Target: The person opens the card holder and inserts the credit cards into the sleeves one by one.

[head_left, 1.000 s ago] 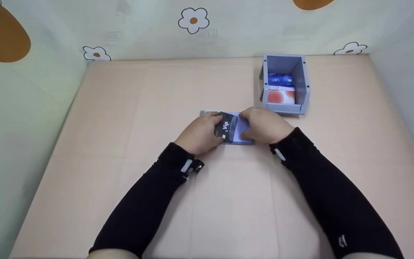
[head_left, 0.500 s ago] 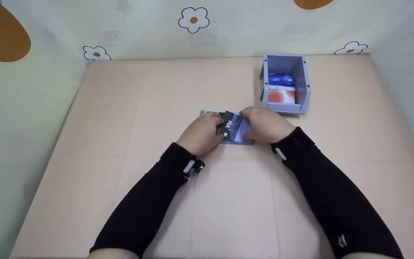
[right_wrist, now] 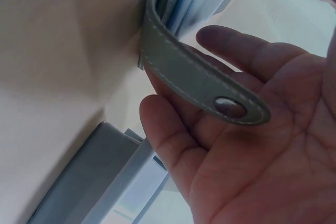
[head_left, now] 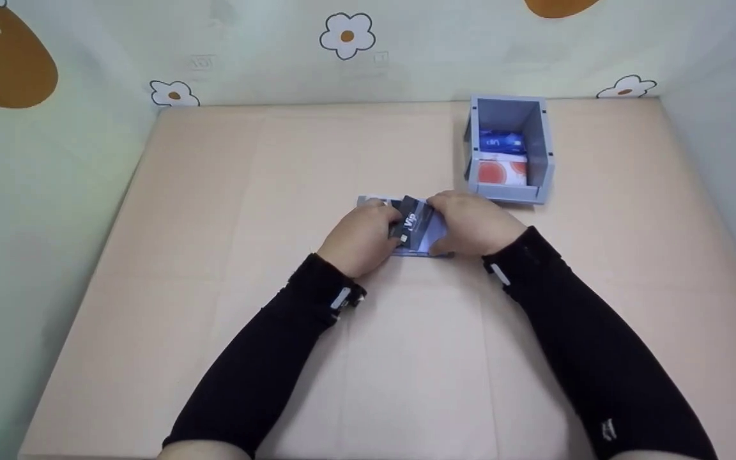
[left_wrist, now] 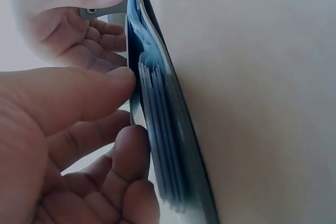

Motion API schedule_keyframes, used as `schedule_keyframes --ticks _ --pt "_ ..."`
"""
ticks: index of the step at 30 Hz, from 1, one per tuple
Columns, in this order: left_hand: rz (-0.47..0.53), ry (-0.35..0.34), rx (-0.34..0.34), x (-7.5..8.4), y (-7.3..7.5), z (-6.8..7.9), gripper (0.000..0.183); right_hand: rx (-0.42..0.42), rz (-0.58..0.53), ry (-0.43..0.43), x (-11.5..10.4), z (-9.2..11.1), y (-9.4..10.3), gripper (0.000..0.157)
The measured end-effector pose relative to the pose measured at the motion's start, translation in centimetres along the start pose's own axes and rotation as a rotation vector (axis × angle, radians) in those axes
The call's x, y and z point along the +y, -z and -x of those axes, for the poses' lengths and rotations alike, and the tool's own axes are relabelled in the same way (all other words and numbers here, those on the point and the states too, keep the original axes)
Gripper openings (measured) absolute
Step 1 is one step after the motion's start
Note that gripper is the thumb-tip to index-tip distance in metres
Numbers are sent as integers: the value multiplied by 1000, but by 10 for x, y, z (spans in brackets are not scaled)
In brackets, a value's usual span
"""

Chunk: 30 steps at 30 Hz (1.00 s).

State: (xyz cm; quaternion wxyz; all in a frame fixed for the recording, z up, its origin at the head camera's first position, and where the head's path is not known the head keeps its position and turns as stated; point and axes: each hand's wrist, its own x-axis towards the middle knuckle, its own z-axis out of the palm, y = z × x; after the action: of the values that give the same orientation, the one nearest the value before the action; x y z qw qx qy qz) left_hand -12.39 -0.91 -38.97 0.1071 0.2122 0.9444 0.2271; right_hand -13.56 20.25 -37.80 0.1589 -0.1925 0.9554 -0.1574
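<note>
In the head view a black card marked "Vip" (head_left: 414, 220) lies tilted over a card holder (head_left: 435, 253) on the table. My left hand (head_left: 360, 239) pinches this card between thumb and fingers. At the holder's right side, my right hand (head_left: 480, 222) grips the edge, thumb and forefinger by a pale clear sleeve (head_left: 433, 235). The left wrist view shows the holder's stacked sleeves (left_wrist: 160, 135) edge-on, spread at one end. A grey-green strap (right_wrist: 184, 80) with a metal snap (right_wrist: 230, 107) curves out over my right palm in the right wrist view.
A grey open-front bin (head_left: 507, 193) stands at the back right, just beyond my right hand. Inside lie a blue item (head_left: 502, 142) and a white one with red circles (head_left: 501, 171). A patterned wall (head_left: 278, 57) borders the table (head_left: 278, 160) behind.
The black card has shifted right and tilted clockwise over the holder, moving towards the right-hand sleeve. My left hand has followed slightly right; the right hand stays almost in place.
</note>
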Motion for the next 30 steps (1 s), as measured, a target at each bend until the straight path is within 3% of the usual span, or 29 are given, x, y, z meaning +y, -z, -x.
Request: schedule_keyframes --ticks 9,22,30 --pt "-33 58 -23 8 0 1 30 21 24 26 1 -1 -3 73" --pt "54 91 -54 18 -3 0 44 57 46 80 1 0 -4 72" --pt "42 104 -61 21 -2 -2 50 7 48 76 4 1 -2 97"
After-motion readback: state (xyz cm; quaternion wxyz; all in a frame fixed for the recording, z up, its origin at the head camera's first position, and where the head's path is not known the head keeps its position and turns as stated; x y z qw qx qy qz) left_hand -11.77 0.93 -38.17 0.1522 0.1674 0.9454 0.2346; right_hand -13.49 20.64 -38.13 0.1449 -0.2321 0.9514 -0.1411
